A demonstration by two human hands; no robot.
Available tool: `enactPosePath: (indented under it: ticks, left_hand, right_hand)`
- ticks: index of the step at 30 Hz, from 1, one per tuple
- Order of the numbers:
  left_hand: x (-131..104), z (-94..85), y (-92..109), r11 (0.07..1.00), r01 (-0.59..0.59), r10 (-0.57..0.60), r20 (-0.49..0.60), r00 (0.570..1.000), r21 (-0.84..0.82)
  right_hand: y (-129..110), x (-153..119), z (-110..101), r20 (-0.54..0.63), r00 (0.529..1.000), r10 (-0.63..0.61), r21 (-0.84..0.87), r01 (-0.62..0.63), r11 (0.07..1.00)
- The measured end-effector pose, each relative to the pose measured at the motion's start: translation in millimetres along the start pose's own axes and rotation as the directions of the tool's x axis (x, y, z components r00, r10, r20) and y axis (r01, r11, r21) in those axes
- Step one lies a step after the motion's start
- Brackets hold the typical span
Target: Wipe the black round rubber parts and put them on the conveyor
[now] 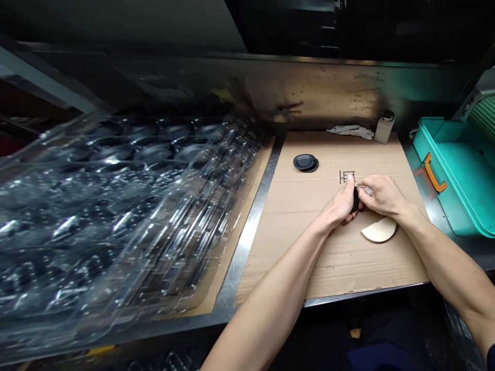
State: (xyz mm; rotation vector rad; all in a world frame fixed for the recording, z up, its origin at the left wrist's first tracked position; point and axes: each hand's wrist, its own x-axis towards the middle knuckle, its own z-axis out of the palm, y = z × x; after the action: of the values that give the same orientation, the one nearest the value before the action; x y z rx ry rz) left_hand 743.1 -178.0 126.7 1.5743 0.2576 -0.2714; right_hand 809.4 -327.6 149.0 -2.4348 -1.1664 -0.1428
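My left hand (344,202) is closed around a black disc-like part (355,200), held on edge with the thumb on top. Close against it, my right hand (381,195) pinches something small and pale at the part's edge; its kind is hidden by the fingers. Under the right wrist lies a cream half-round pad (381,230), flat on the cardboard sheet (286,242). Farther back on the left rest black round lids or discs (304,162), overlapping each other.
Clear plastic trays (185,206), stacked and holding dark round parts, fill the left side. A teal bin (444,190) with an orange handle (435,175) stands at right. Against the metal back wall are a white cloth (351,132) and a dark-capped bottle (384,128).
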Motion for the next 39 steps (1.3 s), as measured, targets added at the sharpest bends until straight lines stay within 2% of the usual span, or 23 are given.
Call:
enactPosePath:
  ticks: [14, 19, 22, 25, 27, 29, 31, 33, 36, 39]
  left_hand:
    - [-6, 5.2, 2, 0.99, -0.078, 0.084, -0.044, 0.995, 0.117]
    - [-5, 5.1, 0, 0.99, -0.043, 0.051, -0.055, 0.997, 0.134]
    - [-4, 5.7, -1, 0.995, -0.046, 0.049, -0.037, 0.998, 0.085]
    - [-1, 2.0, 3, 0.991, 0.012, -0.014, -0.008, 1.0, -0.13]
    - [2, -5.8, 9, 0.922, 0.112, -0.106, 0.038, 0.994, -0.37]
    - [5, -17.2, 15, 0.778, 0.245, -0.202, 0.139, 0.969, -0.579]
    - [7, -28.8, 19, 0.625, 0.356, -0.255, 0.25, 0.934, -0.694]
    - [8, -36.8, 20, 0.522, 0.405, -0.268, 0.307, 0.913, -0.751]
    - [8, -40.4, 21, 0.465, 0.411, -0.279, 0.311, 0.909, -0.784]
    - [8, -38.9, 21, 0.467, 0.405, -0.279, 0.303, 0.911, -0.786]
  right_hand:
    - [-5, -1, -2, -0.007, 0.999, 0.043, 0.023, -0.043, 0.999]
    - [-5, -1, -3, 0.003, 0.999, 0.036, 0.05, -0.037, 0.998]
    - [-3, -1, -3, -0.005, 1.0, 0.029, 0.093, -0.028, 0.995]
    - [1, 0, -2, 0.012, 0.999, 0.038, 0.179, -0.039, 0.983]
    - [4, 0, 0, -0.038, 0.996, 0.075, 0.246, -0.064, 0.967]
    - [6, 1, 2, -0.148, 0.976, 0.159, 0.302, -0.109, 0.947]
    - [8, 2, 4, -0.236, 0.944, 0.232, 0.328, -0.147, 0.933]
    - [10, 4, 7, -0.258, 0.931, 0.258, 0.337, -0.163, 0.927]
    - [12, 5, 11, -0.24, 0.934, 0.265, 0.363, -0.167, 0.917]
    - [10, 6, 10, -0.214, 0.941, 0.262, 0.385, -0.166, 0.908]
